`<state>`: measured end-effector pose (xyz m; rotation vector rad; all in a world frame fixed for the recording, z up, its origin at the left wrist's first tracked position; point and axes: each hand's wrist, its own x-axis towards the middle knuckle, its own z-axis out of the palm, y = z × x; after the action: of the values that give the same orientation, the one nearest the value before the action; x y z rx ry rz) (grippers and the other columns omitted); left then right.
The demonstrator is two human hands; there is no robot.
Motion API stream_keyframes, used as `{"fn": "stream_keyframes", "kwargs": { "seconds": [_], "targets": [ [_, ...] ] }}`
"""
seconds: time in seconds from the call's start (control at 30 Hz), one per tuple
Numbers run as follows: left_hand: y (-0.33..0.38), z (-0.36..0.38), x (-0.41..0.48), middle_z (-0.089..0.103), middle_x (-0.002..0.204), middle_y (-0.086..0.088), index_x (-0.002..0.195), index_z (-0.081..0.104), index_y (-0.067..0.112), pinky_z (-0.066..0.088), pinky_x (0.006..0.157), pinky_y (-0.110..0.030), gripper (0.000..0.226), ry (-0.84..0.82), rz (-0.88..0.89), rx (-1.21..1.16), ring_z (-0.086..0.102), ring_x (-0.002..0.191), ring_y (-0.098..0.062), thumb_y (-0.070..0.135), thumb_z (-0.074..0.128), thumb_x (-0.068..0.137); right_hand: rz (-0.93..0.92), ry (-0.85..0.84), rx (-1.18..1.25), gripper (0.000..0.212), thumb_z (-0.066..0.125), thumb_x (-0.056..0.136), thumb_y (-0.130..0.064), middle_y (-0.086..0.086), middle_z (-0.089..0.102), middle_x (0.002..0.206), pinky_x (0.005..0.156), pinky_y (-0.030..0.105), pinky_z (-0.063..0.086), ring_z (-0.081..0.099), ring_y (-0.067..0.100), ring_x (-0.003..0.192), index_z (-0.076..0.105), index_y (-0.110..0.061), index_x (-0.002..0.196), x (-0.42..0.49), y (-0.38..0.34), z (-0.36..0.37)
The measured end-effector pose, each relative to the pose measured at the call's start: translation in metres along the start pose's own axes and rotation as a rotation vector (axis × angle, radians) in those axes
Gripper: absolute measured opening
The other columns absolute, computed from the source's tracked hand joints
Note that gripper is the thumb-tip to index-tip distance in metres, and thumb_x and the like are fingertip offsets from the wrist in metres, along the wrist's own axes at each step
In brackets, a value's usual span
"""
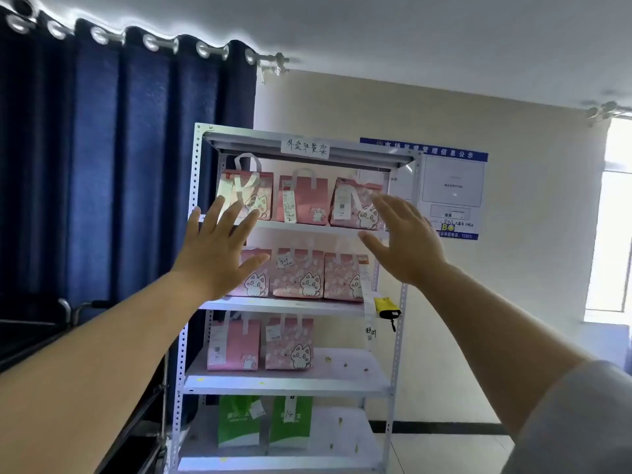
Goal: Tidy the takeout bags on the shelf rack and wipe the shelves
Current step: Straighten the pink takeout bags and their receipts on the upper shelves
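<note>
A white metal shelf rack [396, 354] stands in front of me with a handwritten label on top. Three pink takeout bags [302, 200] line its upper shelf, three more pink bags [301, 275] fill the second shelf, and two pink bags [290, 343] stand at the left of the third shelf. Two green bags [290, 422] sit on the bottom shelf. My left hand [219, 248] is raised with fingers spread before the rack's left side, holding nothing. My right hand [403, 237] is raised with fingers apart before the right side. Small crumbs dot the lower shelves.
A yellow and black object [386, 307] hangs off the second shelf's right end. Dark blue curtains [102, 165] hang to the left, with a dark frame below them. A blue notice board [451, 186] is on the wall behind. A bright window [612, 217] is at the right.
</note>
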<state>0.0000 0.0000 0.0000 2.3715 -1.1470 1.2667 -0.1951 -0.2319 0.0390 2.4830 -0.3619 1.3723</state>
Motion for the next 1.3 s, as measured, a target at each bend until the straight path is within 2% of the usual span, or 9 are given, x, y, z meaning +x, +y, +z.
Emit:
{"fn": "stream_keyframes", "kwargs": {
  "seconds": [0.23, 0.37, 0.47, 0.6, 0.87, 0.97, 1.13, 1.3],
  "targets": [
    [-0.007, 0.049, -0.016, 0.006, 0.157, -0.006, 0.149, 0.003, 0.024, 0.002, 0.114, -0.05, 0.08, -0.073, -0.051, 0.037, -0.005, 0.144, -0.026, 0.067, 0.012, 0.082, -0.01, -0.097, 0.088, 0.066, 0.042, 0.09, -0.055, 0.002, 0.037, 0.147, 0.107, 0.042, 0.031, 0.035, 0.02, 0.134, 0.028, -0.021, 0.144, -0.007, -0.001, 0.067],
    [-0.019, 0.076, -0.011, 0.016, 0.155, -0.005, 0.148, 0.012, 0.023, 0.008, 0.114, -0.05, 0.075, -0.11, -0.076, 0.01, 0.004, 0.144, -0.026, 0.064, 0.025, 0.087, 0.044, -0.157, 0.207, 0.066, 0.044, 0.089, -0.055, 0.001, 0.04, 0.145, 0.105, 0.042, 0.036, 0.038, 0.021, 0.131, 0.028, -0.021, 0.143, 0.003, -0.005, 0.114],
    [-0.037, 0.097, 0.001, 0.021, 0.152, -0.002, 0.147, 0.015, 0.022, 0.017, 0.114, -0.046, 0.074, -0.117, -0.073, 0.065, 0.011, 0.142, -0.024, 0.064, 0.026, 0.087, 0.075, -0.17, 0.262, 0.065, 0.044, 0.089, -0.056, 0.0, 0.04, 0.145, 0.102, 0.042, 0.038, 0.04, 0.022, 0.13, 0.029, -0.023, 0.143, 0.02, -0.012, 0.154],
    [-0.072, 0.131, 0.029, 0.026, 0.149, -0.002, 0.146, 0.019, 0.022, 0.025, 0.111, -0.039, 0.073, -0.122, -0.08, 0.125, 0.018, 0.14, -0.021, 0.064, 0.027, 0.087, 0.116, -0.166, 0.318, 0.063, 0.045, 0.089, -0.056, -0.001, 0.042, 0.144, 0.097, 0.042, 0.042, 0.045, 0.022, 0.126, 0.03, -0.025, 0.142, 0.053, -0.023, 0.214],
    [-0.153, 0.222, 0.111, 0.04, 0.14, 0.002, 0.14, 0.031, 0.022, 0.039, 0.097, -0.035, 0.067, -0.118, -0.086, 0.077, 0.035, 0.129, -0.018, 0.063, 0.033, 0.087, 0.158, -0.149, 0.419, 0.06, 0.046, 0.09, -0.052, 0.001, 0.046, 0.142, 0.097, 0.038, 0.041, 0.047, 0.02, 0.124, 0.034, -0.022, 0.141, 0.151, -0.041, 0.336],
    [-0.175, 0.256, 0.139, 0.043, 0.135, 0.002, 0.137, 0.036, 0.022, 0.04, 0.095, -0.037, 0.065, -0.115, -0.111, 0.039, 0.038, 0.125, -0.02, 0.062, 0.038, 0.086, 0.161, -0.117, 0.459, 0.058, 0.048, 0.09, -0.05, 0.001, 0.05, 0.137, 0.096, 0.037, 0.042, 0.052, 0.018, 0.117, 0.038, -0.02, 0.139, 0.181, -0.043, 0.377],
    [-0.205, 0.311, 0.183, 0.044, 0.132, 0.004, 0.137, 0.035, 0.023, 0.041, 0.095, -0.035, 0.064, -0.1, -0.116, 0.016, 0.038, 0.12, -0.019, 0.062, 0.037, 0.086, 0.147, -0.14, 0.467, 0.056, 0.05, 0.09, -0.045, 0.002, 0.05, 0.137, 0.101, 0.041, 0.043, 0.048, 0.019, 0.122, 0.039, -0.018, 0.138, 0.222, -0.035, 0.439],
    [-0.229, 0.368, 0.222, 0.046, 0.129, 0.004, 0.137, 0.037, 0.023, 0.042, 0.093, -0.035, 0.066, -0.066, -0.127, -0.019, 0.038, 0.118, -0.02, 0.064, 0.037, 0.085, 0.104, -0.075, 0.513, 0.053, 0.054, 0.09, -0.039, 0.002, 0.052, 0.134, 0.097, 0.038, 0.045, 0.051, 0.019, 0.119, 0.042, -0.017, 0.137, 0.265, -0.023, 0.498]
  ]
}}
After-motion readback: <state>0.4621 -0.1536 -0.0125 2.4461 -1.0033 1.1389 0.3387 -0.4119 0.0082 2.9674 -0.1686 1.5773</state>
